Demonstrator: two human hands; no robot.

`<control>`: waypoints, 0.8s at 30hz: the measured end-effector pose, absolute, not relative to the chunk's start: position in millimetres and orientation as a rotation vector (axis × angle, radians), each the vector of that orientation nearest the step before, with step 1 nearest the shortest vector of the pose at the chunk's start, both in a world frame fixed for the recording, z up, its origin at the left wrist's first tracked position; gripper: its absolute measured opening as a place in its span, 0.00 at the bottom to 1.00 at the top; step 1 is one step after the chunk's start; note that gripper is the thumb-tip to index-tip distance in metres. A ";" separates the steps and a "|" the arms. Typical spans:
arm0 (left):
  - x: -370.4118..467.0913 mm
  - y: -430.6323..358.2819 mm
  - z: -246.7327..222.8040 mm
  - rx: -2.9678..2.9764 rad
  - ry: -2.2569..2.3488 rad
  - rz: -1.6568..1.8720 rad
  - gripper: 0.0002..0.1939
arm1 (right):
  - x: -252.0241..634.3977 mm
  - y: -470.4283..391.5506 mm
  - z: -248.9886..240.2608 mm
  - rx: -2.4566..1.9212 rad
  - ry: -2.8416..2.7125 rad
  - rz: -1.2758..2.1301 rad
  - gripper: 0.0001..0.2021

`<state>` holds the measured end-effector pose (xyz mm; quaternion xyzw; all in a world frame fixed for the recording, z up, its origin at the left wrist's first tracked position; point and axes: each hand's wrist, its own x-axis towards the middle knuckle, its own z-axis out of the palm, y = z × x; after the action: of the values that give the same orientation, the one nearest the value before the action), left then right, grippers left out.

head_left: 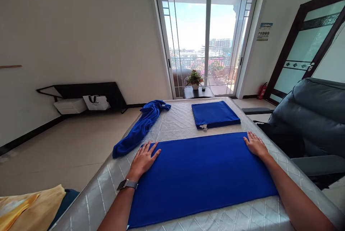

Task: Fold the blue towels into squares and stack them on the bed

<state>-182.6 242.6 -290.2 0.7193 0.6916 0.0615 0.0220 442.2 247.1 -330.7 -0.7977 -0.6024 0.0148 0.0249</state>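
A blue cloth (205, 177) lies flat as a wide rectangle on the white quilted mattress (178, 119). My left hand (144, 157) rests with spread fingers on its far left corner. On the far right corner lies my right hand (256, 144), palm down, fingers extended. Neither hand grips anything. Beyond the cloth sits a folded blue stack (215, 113) with a white tag at its near edge. A crumpled blue cloth (142, 126) stretches along the mattress's left edge, just beyond my left hand.
A dark leather chair (312, 116) stands close on the right. Yellow fabric (32, 205) lies at the lower left. Past the mattress's far edge, a potted plant (195, 79) stands on a small table near the glass doors.
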 end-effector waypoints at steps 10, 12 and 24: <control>-196.3 241.0 -289.6 2.223 2.130 0.177 0.37 | 430.2 242.4 -308.9 -2.576 -1.764 0.029 0.33; -196.5 239.4 -287.9 2.223 2.135 0.181 0.36 | 408.5 240.9 -294.7 -2.576 -1.743 -0.066 0.31; -192.9 235.7 -286.3 2.229 2.150 0.213 0.34 | 133.5 201.9 -268.9 -1.501 -2.488 0.428 0.37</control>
<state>-192.9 235.7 -286.3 0.7179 0.6925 0.0686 0.0189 133.5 201.9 -268.9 -0.5084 -0.8426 0.1450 0.1023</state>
